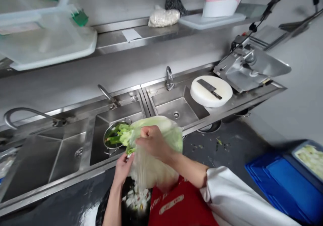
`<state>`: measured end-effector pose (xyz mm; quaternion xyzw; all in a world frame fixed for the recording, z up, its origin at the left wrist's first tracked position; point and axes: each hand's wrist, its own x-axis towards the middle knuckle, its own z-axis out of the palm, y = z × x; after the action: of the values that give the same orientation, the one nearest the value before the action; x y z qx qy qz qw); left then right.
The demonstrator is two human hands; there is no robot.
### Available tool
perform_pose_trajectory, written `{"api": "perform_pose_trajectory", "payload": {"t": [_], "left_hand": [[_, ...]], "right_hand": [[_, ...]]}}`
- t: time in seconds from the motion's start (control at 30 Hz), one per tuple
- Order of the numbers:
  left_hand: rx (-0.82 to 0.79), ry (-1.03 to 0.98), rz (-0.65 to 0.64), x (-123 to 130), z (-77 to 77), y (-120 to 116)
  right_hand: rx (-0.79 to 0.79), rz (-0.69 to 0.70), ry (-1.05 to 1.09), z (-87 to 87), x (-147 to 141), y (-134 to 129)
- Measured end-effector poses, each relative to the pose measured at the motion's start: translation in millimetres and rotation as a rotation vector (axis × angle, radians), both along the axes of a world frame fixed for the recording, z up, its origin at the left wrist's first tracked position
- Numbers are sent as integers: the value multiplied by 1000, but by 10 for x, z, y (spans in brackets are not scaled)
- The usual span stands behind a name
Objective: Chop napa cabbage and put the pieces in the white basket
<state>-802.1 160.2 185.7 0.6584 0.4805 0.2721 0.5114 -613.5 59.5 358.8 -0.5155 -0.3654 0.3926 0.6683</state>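
A clear plastic bag [153,170] with pale green contents hangs in front of my body, above the sink edge. My right hand [151,140] is closed in a fist on the upper part of the bag. Under the bag's mouth, my left hand [123,167] has its fingers and thumb bent at the bag's edge, close to the greens; the exact grip is partly hidden. Leafy greens [125,134] stick out of the bag to the left, over a metal pot [105,139] in the middle sink. More green pieces lie in that pot.
A black-lined bin [102,205] with white scraps stands below. Right of the sinks, a cleaver [208,87] lies on a round white cutting board [225,96], beside a slicer [239,69]. Blue crates [292,175] are on the floor at right. Plastic tubs [63,47] sit on the shelf.
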Motion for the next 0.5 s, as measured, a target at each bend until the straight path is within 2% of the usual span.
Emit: {"api": "perform_pose_trajectory", "payload": {"t": [0.1,0.17,0.23,0.27,0.37,0.43,0.5], "left_hand": [[-33,-7,157,132,-78,159],[-18,37,227,262,-141,263],[13,58,302,418,-182,369],[29,57,343,501,-190,411],[51,51,445,737,-197,407],[9,28,528,861,-233,278],[-76,-1,660,955,-301,82]], "right_hand": [[-181,-94,51,-382,364,527],[-233,-126,13,-685,619,894],[-267,-91,-65,-950,934,1199],[-309,-39,-171,-1058,1133,1312],[-507,117,-671,-1246,1961,1528],[-604,97,-827,-1259,2701,1697],[-700,49,-924,-1240,3508,1988]]}}
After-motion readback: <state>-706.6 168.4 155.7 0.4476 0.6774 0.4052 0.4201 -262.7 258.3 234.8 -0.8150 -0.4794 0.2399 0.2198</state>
